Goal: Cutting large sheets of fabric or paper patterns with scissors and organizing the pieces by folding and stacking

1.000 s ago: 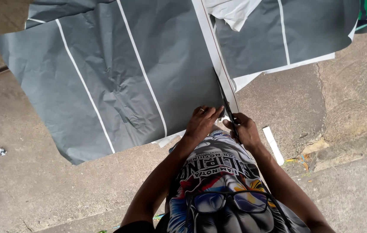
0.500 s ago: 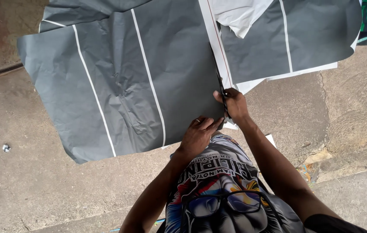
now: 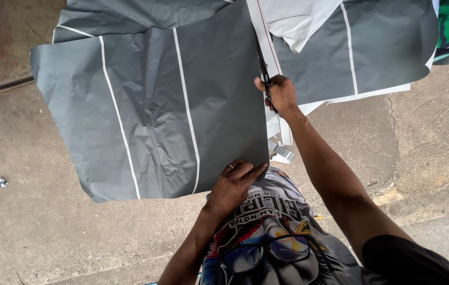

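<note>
The big grey sheet (image 3: 150,105) with its 3 thin white stripes fills the upper left, spread flat over the concrete floor (image 3: 40,232) and running from 9 o'clock up past 12. Its right edge is the cut line, and a second grey striped piece (image 3: 377,47) lies beyond it at 1 o'clock with crumpled white paper (image 3: 293,21) on top. The right hand (image 3: 279,94) sits at 12 o'clock on that cut line, fingers wrapped around dark scissors (image 3: 263,66) whose blades point up and away along the white strip. The left hand (image 3: 233,186) is near centre, fingers spread, pinning the sheet's lower right corner, a ring on 1 finger. Small paper scraps (image 3: 281,153) lie between the 2 arms at the sheet's corner. Against half a second ago, the right hand has pushed further up the sheet and the cut runs longer, while the left hand stays low on the corner, so the hands now sit well apart.
</note>
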